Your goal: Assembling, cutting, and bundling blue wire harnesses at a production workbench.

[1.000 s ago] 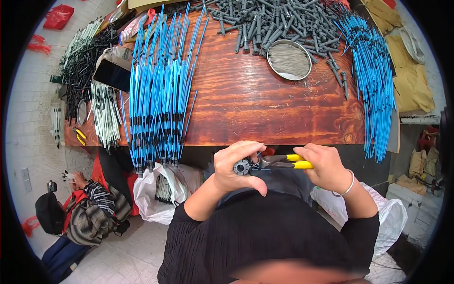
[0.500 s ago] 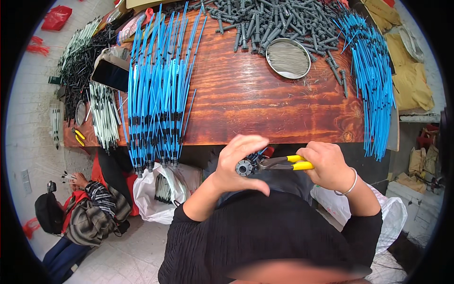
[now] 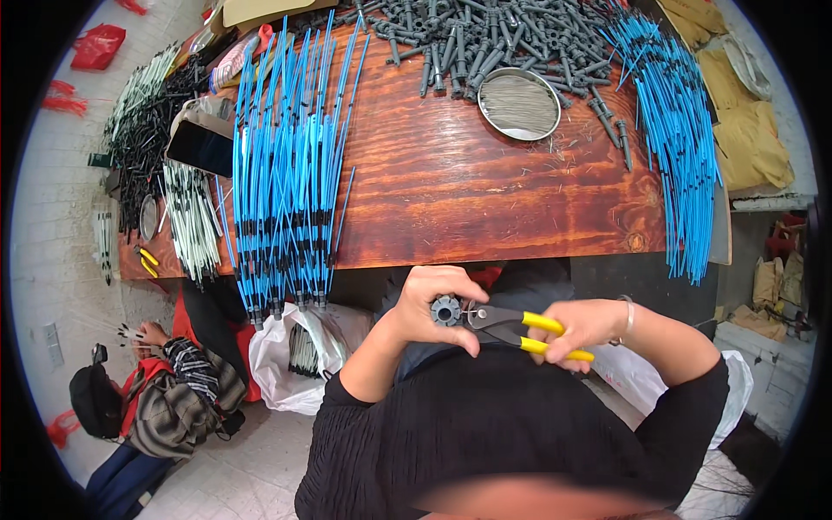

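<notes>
In front of my chest, past the table's near edge, my left hand [image 3: 425,302] curls its thumb and fingers around a dark grey plastic tube [image 3: 446,299]. The tube's round, notched end faces up. My right hand [image 3: 582,328] grips yellow-handled pliers [image 3: 501,317], their handles spread apart. The metal jaws point left and sit against the tube's right side, by a thin wire-like bit. What exactly lies between the jaws is too small to tell.
The wooden table [image 3: 416,208] carries a pile of grey plastic tubes [image 3: 485,43], a round metal dish of thin pins [image 3: 520,102], bundles of blue rods [image 3: 286,173] and a phone [image 3: 199,147]. A white bag [image 3: 282,373] stands below. At left sits another person [image 3: 173,390].
My right hand has shifted down slightly, and the pliers' handles have spread wider and tilted. My left fingers have drawn in closer around the tube.
</notes>
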The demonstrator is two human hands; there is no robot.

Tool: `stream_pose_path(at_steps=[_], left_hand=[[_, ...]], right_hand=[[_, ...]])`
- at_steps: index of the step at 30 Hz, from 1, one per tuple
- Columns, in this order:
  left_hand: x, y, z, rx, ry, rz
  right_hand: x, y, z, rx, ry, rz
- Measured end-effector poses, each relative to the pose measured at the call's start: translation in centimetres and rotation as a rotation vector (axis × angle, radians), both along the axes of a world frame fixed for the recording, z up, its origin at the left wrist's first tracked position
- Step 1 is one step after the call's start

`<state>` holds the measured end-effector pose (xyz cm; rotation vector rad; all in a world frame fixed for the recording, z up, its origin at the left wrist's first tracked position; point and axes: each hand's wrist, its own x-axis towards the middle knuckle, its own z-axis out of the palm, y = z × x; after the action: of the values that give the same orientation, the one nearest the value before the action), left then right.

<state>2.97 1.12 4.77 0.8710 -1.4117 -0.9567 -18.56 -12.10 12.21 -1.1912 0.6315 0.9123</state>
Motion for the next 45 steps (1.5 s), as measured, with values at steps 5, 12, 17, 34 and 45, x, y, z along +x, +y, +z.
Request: stream_pose_path(at_steps=[5, 12, 17, 34, 45], left_hand=[[-0.6, 0.3, -0.4, -0.047, -0.041, 0.1], [-0.2, -0.4, -0.4, -0.043, 0.027, 0.041], [-0.4, -0.3, -0.3, -0.033, -0.038, 0.052], [-0.9, -1.2, -0.3, -0.076, -0.067, 0.05], [-2.2, -1.2, -0.5, -0.078, -0.098, 0.176]], right_hand=[[-0.4, 0.4, 0.5, -0.313, -0.416, 0.049], [-1.6, 1.1, -0.1, -0.376, -0.333, -0.114], [-1.2, 0.9, 0.0, -0.261, -0.445, 0.019], [-2.1, -0.7, -1.8, -0.214, -0.301, -0.05], [-2.6, 0.7, -1.5, -1.039, -0.747, 0.02]])
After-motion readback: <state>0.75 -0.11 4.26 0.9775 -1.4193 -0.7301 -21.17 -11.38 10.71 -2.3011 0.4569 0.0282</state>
